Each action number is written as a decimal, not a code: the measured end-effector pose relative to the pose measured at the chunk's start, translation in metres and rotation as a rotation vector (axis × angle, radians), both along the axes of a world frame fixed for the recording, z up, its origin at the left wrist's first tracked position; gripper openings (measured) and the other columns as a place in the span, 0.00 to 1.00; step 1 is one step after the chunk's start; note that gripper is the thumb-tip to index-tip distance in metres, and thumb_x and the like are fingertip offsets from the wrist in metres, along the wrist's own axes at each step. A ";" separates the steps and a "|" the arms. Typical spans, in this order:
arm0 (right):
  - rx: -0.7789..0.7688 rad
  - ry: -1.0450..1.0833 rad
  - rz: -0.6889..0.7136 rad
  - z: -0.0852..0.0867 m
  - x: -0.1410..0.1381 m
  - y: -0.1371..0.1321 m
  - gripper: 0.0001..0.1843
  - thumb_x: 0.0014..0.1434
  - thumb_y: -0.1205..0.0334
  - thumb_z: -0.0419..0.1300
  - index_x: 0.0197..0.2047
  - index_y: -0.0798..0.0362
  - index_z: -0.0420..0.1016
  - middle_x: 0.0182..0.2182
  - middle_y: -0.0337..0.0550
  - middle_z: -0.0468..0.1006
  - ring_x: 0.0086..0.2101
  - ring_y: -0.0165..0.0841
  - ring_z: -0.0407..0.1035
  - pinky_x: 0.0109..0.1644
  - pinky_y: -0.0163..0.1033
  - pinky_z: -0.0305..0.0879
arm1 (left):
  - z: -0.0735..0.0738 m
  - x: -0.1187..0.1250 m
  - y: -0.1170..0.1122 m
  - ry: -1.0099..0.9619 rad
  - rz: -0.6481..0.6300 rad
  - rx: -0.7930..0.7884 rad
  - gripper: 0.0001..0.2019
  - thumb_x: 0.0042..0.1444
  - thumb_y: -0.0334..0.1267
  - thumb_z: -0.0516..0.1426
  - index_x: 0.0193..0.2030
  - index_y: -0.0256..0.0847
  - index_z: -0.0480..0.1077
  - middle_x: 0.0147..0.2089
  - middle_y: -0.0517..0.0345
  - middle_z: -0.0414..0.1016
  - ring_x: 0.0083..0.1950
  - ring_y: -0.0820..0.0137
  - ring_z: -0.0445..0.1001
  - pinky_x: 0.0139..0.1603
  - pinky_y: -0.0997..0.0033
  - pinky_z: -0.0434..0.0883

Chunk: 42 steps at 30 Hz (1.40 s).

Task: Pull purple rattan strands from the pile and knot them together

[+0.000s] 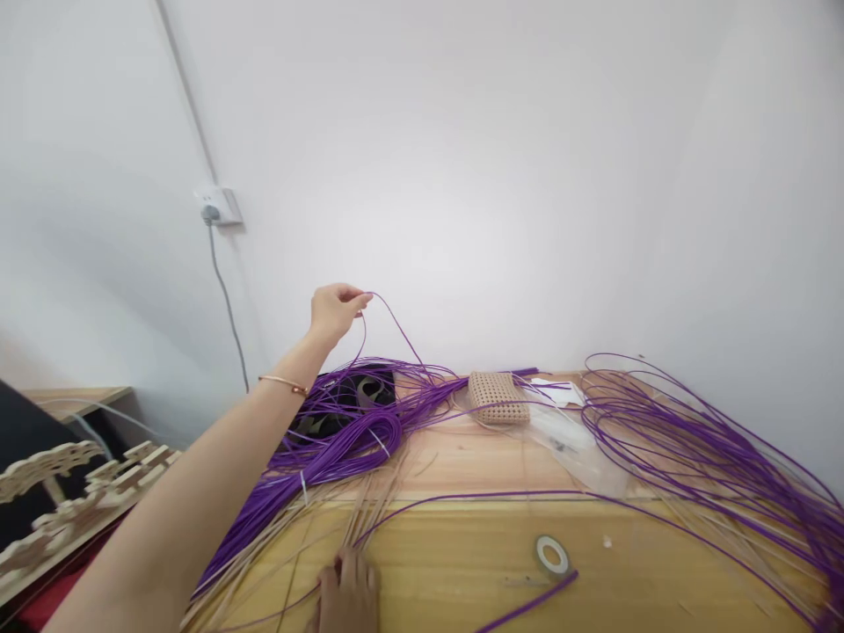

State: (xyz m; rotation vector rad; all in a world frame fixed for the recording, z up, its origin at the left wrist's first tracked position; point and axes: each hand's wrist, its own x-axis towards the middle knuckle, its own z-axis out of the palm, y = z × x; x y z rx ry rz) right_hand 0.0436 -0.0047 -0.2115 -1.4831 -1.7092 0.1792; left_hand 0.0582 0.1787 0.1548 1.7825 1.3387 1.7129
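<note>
My left hand [339, 308] is raised in front of the wall, thumb and fingertips pinching a thin purple strand [399, 327]. From the pinch, the strand curves down to a tangled purple bundle [379, 431], tied with white bands. Low at the front edge, my right hand [347, 591] lies back-up with fingers close together over another purple strand [454, 498]. That strand runs under the fingers and shows again on their left. Several beige strips [369, 501] lie just beyond the right fingertips. The underside of the right hand is hidden.
A woven beige piece [499, 400] sits at the back on a clear plastic bag [586, 453]. Loose purple coils [699, 440] spread over the right side. Nearer are a tape roll [552, 556] and a short purple piece [527, 604]. Wooden parts [85, 501] stand at left, below a wall socket [221, 206].
</note>
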 end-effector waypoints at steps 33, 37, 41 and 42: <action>-0.518 0.507 0.060 0.124 0.141 0.082 0.08 0.60 0.64 0.57 0.40 0.60 0.69 0.32 0.39 0.71 0.31 0.26 0.66 0.38 0.35 0.65 | 0.050 -0.045 -0.152 0.301 -0.075 -0.016 0.05 0.42 0.37 0.62 0.24 0.38 0.73 0.23 0.55 0.74 0.24 0.70 0.71 0.28 0.68 0.73; -0.596 0.463 0.049 0.112 0.161 0.077 0.08 0.61 0.63 0.56 0.41 0.60 0.69 0.31 0.39 0.71 0.28 0.24 0.65 0.34 0.33 0.66 | 0.014 -0.086 -0.115 0.128 -0.061 -0.204 0.12 0.42 0.39 0.62 0.35 0.39 0.73 0.26 0.57 0.75 0.24 0.69 0.71 0.25 0.67 0.74; -0.654 0.400 0.038 0.113 0.200 0.082 0.10 0.63 0.62 0.55 0.43 0.60 0.69 0.29 0.38 0.71 0.25 0.23 0.65 0.30 0.31 0.65 | -0.033 -0.142 -0.066 0.049 0.082 -0.270 0.16 0.37 0.53 0.61 0.24 0.42 0.71 0.20 0.57 0.73 0.22 0.66 0.72 0.23 0.62 0.73; -0.655 0.378 0.038 0.115 0.214 0.084 0.10 0.63 0.62 0.54 0.43 0.60 0.69 0.29 0.38 0.71 0.25 0.23 0.65 0.30 0.31 0.65 | -0.044 -0.154 -0.056 0.139 0.098 -0.257 0.19 0.37 0.58 0.59 0.21 0.43 0.68 0.18 0.57 0.71 0.21 0.64 0.71 0.23 0.59 0.73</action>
